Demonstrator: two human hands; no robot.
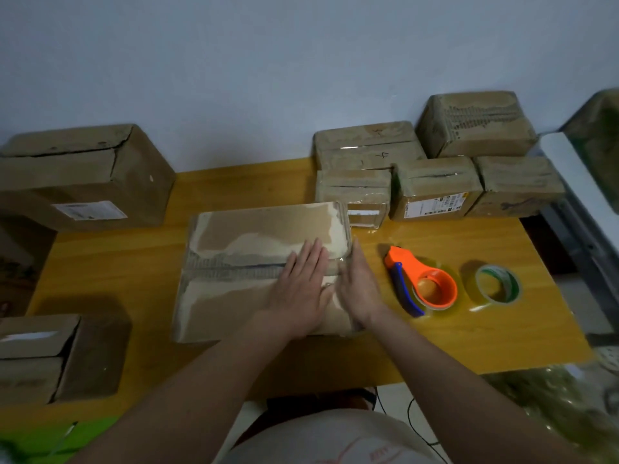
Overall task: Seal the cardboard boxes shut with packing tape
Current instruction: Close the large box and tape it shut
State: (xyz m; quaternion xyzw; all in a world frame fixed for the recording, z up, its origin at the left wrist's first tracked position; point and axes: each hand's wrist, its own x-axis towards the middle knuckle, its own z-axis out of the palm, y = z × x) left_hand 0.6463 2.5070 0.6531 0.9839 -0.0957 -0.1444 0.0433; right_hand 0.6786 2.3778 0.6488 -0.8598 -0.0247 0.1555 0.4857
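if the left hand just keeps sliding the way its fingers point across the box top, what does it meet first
The left hand lies flat on the flat cardboard box, fingers pointing away toward the far right corner. It would probably run off that far edge first, then reach the small taped box just behind, though depth is hard to judge.

Flat box (254,272) under the fingers (310,259) — brown cardboard, matt, worn pale in patches; clear glossy tape (336,283) at the fingertips' edge.
Dispenser (422,283) right of the fingers — smooth orange and blue plastic.
Tape roll (498,284) beyond it — glossy, clear.
Surface (452,333) — yellow wood grain, lightly glossy.
Stacked boxes (435,162) — cardboard, shiny taped seams.
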